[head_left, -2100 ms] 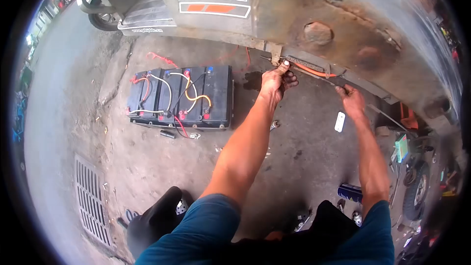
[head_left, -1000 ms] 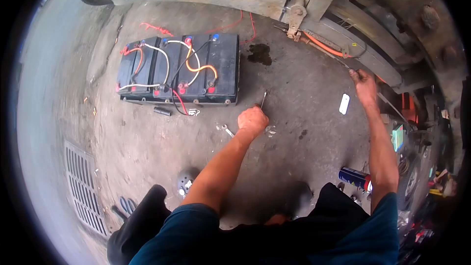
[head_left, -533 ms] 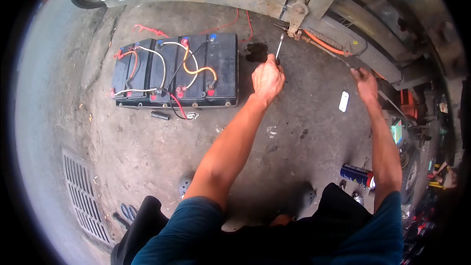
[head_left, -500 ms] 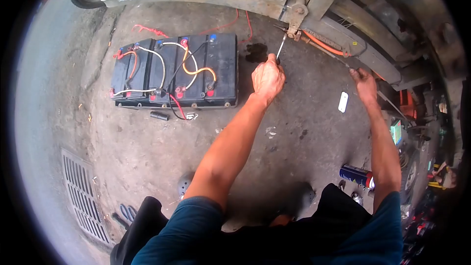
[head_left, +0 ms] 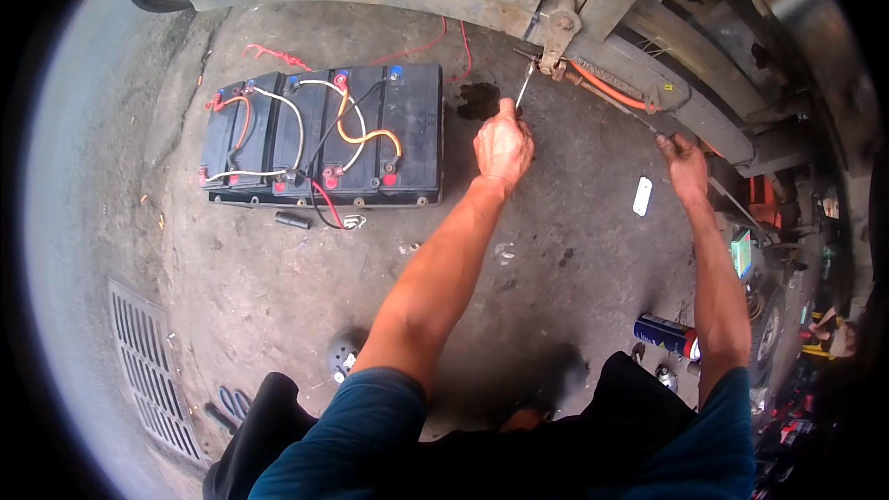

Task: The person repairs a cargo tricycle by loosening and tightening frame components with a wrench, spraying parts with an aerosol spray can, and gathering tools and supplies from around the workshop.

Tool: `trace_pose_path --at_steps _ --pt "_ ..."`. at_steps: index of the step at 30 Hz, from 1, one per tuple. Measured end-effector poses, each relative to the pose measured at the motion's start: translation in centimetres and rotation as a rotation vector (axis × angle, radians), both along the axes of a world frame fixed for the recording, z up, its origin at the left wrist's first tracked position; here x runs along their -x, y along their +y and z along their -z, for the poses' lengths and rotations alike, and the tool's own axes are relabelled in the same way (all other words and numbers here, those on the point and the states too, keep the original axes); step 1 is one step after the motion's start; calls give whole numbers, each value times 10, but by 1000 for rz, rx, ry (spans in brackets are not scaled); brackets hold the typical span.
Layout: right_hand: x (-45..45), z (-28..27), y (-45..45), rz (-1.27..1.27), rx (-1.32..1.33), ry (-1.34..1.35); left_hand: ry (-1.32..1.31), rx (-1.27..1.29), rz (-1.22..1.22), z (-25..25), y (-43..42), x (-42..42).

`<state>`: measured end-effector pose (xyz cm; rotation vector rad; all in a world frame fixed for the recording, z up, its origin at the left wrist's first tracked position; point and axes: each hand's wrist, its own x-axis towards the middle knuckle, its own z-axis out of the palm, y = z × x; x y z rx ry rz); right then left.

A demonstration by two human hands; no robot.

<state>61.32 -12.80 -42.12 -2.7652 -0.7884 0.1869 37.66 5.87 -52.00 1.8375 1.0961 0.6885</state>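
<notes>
My left hand (head_left: 503, 143) is closed around a slim metal wrench (head_left: 525, 85). The wrench's far end meets the fitting at the foot of a rusty lever arm (head_left: 559, 30) on the vehicle frame. A spring and an orange-sleeved cable (head_left: 611, 83) run from that fitting toward the right. Farther along, my right hand (head_left: 683, 167) pinches the thin brake cable (head_left: 639, 118) between thumb and fingers. The fingertips of both hands look dark with grime.
Left of my hands stands a block of black batteries (head_left: 412, 125) joined by wires. A white strip (head_left: 642, 196) and a blue spray can (head_left: 662, 333) lie on the concrete. A drain grate (head_left: 153, 366) is at lower left, scissors (head_left: 234, 402) beside it.
The whole view has shifted slightly, so most things sit a little farther left. The wrench leans a bit differently at the fitting. Both hands keep their grips.
</notes>
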Motion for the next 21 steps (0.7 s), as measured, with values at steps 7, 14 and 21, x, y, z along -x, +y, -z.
trace_pose_path --at_steps 7,14,21 --pt "-23 25 -11 -93 -90 -164 -39 -61 1 9 7 -1" --pt "0 0 0 18 1 -3 41 92 -40 13 15 -24" --pt "-9 9 -4 -15 -67 18 161 -12 48 2 30 -23"
